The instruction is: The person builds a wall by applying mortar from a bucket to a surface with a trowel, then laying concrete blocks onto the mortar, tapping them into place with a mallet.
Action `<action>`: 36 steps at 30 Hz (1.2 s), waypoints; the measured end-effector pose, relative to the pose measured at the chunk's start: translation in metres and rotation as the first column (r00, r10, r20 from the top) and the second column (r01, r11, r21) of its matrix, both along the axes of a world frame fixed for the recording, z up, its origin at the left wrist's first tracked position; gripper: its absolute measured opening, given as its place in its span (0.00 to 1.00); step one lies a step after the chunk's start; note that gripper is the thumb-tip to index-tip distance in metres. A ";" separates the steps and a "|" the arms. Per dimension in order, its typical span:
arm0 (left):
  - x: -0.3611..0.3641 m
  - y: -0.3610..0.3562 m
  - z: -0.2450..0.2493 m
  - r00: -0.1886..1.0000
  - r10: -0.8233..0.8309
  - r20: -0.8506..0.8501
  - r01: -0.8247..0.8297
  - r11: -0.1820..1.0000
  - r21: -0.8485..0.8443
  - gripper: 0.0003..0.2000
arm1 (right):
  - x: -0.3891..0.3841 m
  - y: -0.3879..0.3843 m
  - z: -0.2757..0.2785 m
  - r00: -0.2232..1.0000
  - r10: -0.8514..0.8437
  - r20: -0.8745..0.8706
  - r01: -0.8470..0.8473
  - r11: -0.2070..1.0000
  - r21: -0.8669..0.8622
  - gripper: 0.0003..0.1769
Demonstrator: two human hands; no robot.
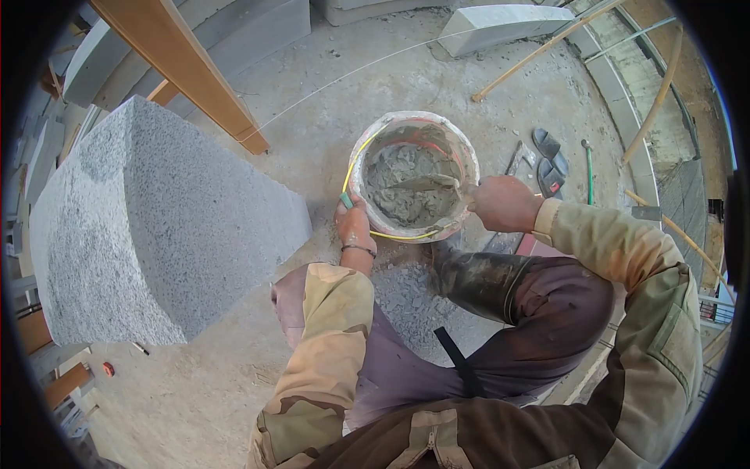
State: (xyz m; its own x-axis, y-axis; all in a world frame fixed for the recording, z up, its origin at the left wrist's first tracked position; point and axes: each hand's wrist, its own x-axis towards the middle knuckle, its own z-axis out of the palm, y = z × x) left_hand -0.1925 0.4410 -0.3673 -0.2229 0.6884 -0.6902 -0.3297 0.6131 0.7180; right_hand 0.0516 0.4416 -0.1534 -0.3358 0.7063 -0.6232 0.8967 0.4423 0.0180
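Observation:
A round white bucket (461, 133) with a smeared rim stands between my legs, partly filled with wet grey mortar (398, 207). My left hand (355, 227) is closed at the bucket's near left side, around the green grip (346, 200) of its yellow wire handle (353, 164). My right hand (504, 205) is closed at the right rim on the handle of a trowel (430, 183). The trowel's blade lies in the mortar inside the bucket, partly coated with it.
A large light grey block (203, 219) stands close on my left, beside a brown post (195, 70). Black sandals (551, 164), a green-handled tool (590, 176) and wooden poles lie to the right. Grey rubble (406, 301) covers the floor beneath me.

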 end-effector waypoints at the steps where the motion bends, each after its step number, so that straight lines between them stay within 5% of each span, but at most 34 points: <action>1: -0.001 -0.002 0.004 1.000 -0.005 -0.006 0.005 1.000 -0.012 0.14 | 0.000 0.003 0.010 1.000 -0.005 -0.006 0.005 1.000 -0.012 0.13; 2: -0.003 -0.002 0.016 1.000 -0.013 0.014 0.013 1.000 0.001 0.14 | 0.002 0.006 0.018 0.939 -0.334 -0.082 0.311 0.927 -0.211 0.15; 3: -0.003 -0.002 0.021 0.999 -0.020 0.035 0.019 1.000 0.022 0.14 | 0.005 0.009 0.021 0.771 -0.631 -0.087 0.550 0.728 -0.409 0.18; 4: -0.001 -0.002 0.020 0.999 -0.027 0.033 0.026 0.999 0.022 0.14 | 0.006 0.011 0.021 0.689 -0.721 -0.077 0.606 0.631 -0.485 0.24; 8: 0.007 0.001 0.017 0.997 0.068 0.043 -0.068 0.998 0.005 0.15 | 0.008 0.033 -0.039 0.650 -0.758 -0.049 0.615 0.562 -0.553 0.25; 9: 0.008 0.000 0.014 0.987 0.124 0.103 -0.127 0.992 0.027 0.15 | 0.015 0.045 -0.078 0.855 -0.490 -0.168 0.399 0.830 -0.390 0.25; 10: 0.006 0.002 0.015 0.987 0.126 0.096 -0.129 0.991 0.024 0.15 | 0.020 0.054 -0.100 0.963 -0.156 -0.220 0.114 0.975 -0.191 0.25; 14: 0.010 -0.006 0.027 0.993 0.106 0.044 -0.106 0.994 -0.007 0.15 | 0.018 0.076 -0.064 0.934 -0.355 -0.031 0.333 0.899 -0.284 0.24; 16: 0.010 0.002 0.031 0.982 0.168 0.091 -0.170 0.985 0.018 0.15 | 0.058 0.078 -0.096 0.938 -0.276 -0.208 0.281 0.960 -0.007 0.22; 17: 0.010 0.001 0.028 0.985 0.162 0.067 -0.164 0.986 0.026 0.15 | 0.057 0.078 -0.083 0.942 -0.265 -0.205 0.270 0.963 -0.003 0.22; 19: 0.011 -0.002 0.031 0.986 0.159 0.047 -0.160 0.987 0.022 0.15 | 0.048 0.061 -0.033 0.999 -0.049 -0.020 0.050 0.998 0.048 0.18; 22: 0.009 0.003 0.045 0.994 0.060 -0.095 -0.062 0.998 -0.018 0.17 | 0.027 0.034 0.024 0.975 0.009 0.223 -0.027 0.997 0.074 0.13; 25: 0.009 0.005 0.040 0.991 0.026 -0.129 -0.036 0.996 -0.078 0.19 | 0.031 0.007 0.042 0.990 0.090 0.112 -0.109 0.978 0.179 0.13; 29: 0.014 0.003 0.048 0.993 0.100 -0.062 -0.103 0.994 -0.046 0.18 | 0.029 -0.006 -0.001 0.913 0.408 0.018 -0.395 0.872 0.289 0.12; 33: 0.014 0.004 0.025 0.987 0.159 -0.029 -0.160 0.987 -0.002 0.17 | 0.004 0.022 -0.047 0.959 0.280 0.046 -0.281 0.915 0.290 0.14; 36: 0.013 0.003 0.021 0.990 0.118 -0.078 -0.121 0.992 -0.025 0.17 | -0.001 0.037 -0.057 0.991 0.131 0.038 -0.134 0.985 0.106 0.14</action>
State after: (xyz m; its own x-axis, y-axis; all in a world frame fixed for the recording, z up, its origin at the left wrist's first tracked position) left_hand -0.1790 0.4443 -0.3464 -0.3553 0.6329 -0.6879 -0.3465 0.5943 0.7258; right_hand 0.0507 0.4789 -0.2109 -0.4126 0.7204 -0.5575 0.8284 0.5513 0.0992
